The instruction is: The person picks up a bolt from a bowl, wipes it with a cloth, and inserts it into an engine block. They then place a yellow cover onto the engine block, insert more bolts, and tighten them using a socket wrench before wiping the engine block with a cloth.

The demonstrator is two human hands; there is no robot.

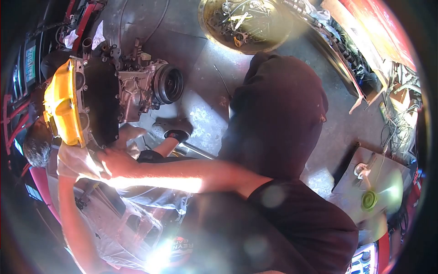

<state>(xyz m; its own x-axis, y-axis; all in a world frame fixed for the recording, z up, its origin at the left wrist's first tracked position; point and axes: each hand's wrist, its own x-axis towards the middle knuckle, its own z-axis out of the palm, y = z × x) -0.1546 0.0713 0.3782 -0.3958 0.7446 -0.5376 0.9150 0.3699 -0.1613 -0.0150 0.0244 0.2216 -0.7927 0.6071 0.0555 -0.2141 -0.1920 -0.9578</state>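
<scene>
An engine (102, 98) with a bright yellow cover (64, 102), a black face and a ribbed pulley (169, 82) stands at the upper left. My left hand (77, 162), pale in the glare, is closed at the engine's lower end, just under the yellow cover. Reaching across from the right, my right hand (116, 162) is beside it with curled fingers; what they hold is hidden. Another blurred hand (130, 137) lies close to the engine's lower right edge.
A person in dark clothing (273, 118) bends close in front of me. Another person's head (37, 146) is at the far left. A round basin (207, 32) of metal parts stands at the top. A board (392, 176) and tangled wires (397, 123) lie at right.
</scene>
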